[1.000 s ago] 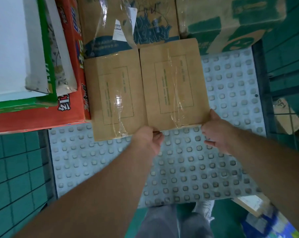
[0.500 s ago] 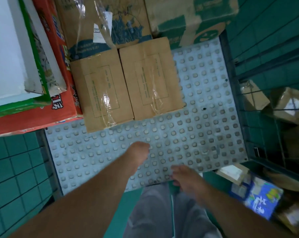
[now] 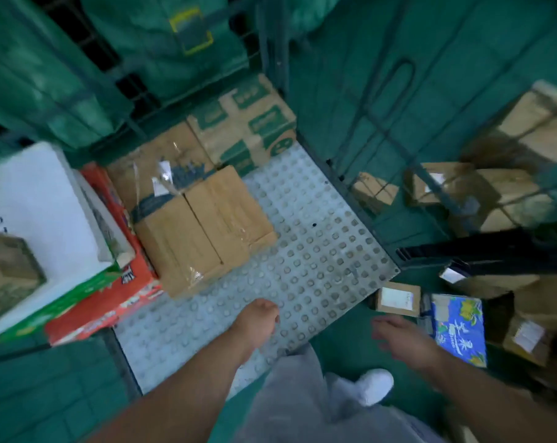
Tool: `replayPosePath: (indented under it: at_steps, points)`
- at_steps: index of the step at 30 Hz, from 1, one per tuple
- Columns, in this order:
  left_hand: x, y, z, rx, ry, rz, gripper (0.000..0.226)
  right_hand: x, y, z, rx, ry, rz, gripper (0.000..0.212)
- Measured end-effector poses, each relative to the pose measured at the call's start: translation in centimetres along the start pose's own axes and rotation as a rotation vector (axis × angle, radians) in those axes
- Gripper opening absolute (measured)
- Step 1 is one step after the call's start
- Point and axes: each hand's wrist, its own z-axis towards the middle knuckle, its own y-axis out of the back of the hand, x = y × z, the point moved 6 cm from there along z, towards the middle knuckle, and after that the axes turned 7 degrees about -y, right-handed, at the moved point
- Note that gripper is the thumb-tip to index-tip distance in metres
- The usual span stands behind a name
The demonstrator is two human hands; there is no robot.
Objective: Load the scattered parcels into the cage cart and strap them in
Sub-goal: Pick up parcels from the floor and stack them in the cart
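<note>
Parcels already fill the back and left of the cage cart's studded grey floor (image 3: 318, 251), while others lie outside it on the green ground (image 3: 350, 346). The left hand (image 3: 258, 318) hangs over the front of that floor with its fingers tucked out of sight under the knuckles, so whether they are loose or clenched cannot be told; nothing shows in it. The right hand (image 3: 398, 338), smeared by motion, is spread loosely with fingers out and holds nothing, hovering off the cart's front corner above the ground. Just beyond it sit a small brown parcel (image 3: 397, 298) with a white label and, beside that, a blue flowered packet (image 3: 459, 327). Below the hands, grey trousers (image 3: 296, 401) and a white shoe (image 3: 376, 385) are partly cut off by the frame. On the cart, two plain brown boxes (image 3: 206, 231) stand side by side, touching, clear tape glinting across them. Behind them are a taped brown carton (image 3: 149, 167) with blue print, half covered, and a green-printed carton (image 3: 248, 129) in the far corner. To the left a red box (image 3: 110, 302) carries a green box (image 3: 62, 302) and a white box (image 3: 37, 212), the stack running out of frame. Through the wire side wall (image 3: 382, 139) on the right, more brown cartons (image 3: 494, 190) appear blurred and broken up by the bars. A dark shape (image 3: 478, 254) by the cart's corner is too murky to identify.
</note>
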Motion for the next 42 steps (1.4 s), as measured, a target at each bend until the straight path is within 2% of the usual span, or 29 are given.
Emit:
replayPosePath:
  at_steps: [3, 5, 9, 12, 16, 21, 23, 27, 35, 42]
  points:
    - [-3.8, -3.9, -3.4, -0.020, -0.073, 0.107, 0.029, -2.4, 4.3, -2.0, -0.027, 0.098, 0.033, 0.014]
    - [-6.1, -8.1, -5.2, -0.017, -0.104, 0.178, 0.026, -4.5, 7.3, -3.6, -0.019, 0.161, 0.041, 0.016]
    - [-9.6, -20.6, -9.1, 0.071, -0.193, 0.296, 0.014, -12.9, 14.2, -6.3, -0.051, 0.192, 0.167, 0.021]
    - [-10.3, -30.6, -12.1, 0.178, -0.292, 0.413, 0.013, -20.8, 19.3, -6.7, -0.167, 0.131, 0.304, 0.021]
    - [-9.6, -42.4, -15.6, 0.351, -0.321, 0.562, 0.014, -33.0, 24.1, -6.9, -0.289, 0.029, 0.527, 0.022]
    - [-10.0, -51.2, -18.3, 0.427, -0.357, 0.770, 0.012, -43.9, 25.9, -7.9, -0.341, -0.084, 0.817, 0.020]
    - [-10.4, -53.3, -19.0, 0.442, -0.371, 0.832, 0.015, -46.5, 25.7, -8.3, -0.343, -0.119, 0.887, 0.027]
    - [-11.7, -56.8, -19.3, 0.442, -0.398, 0.923, 0.018, -49.0, 25.6, -9.0, -0.323, -0.133, 0.926, 0.018]
    - [-14.5, -60.2, -19.8, 0.500, -0.392, 1.061, 0.024, -49.0, 27.9, -9.8, -0.310, -0.136, 1.006, 0.019]
    - [-21.2, -66.6, -19.0, 0.606, -0.471, 1.166, 0.010, -48.9, 33.5, -11.2, -0.475, -0.196, 1.145, 0.017]
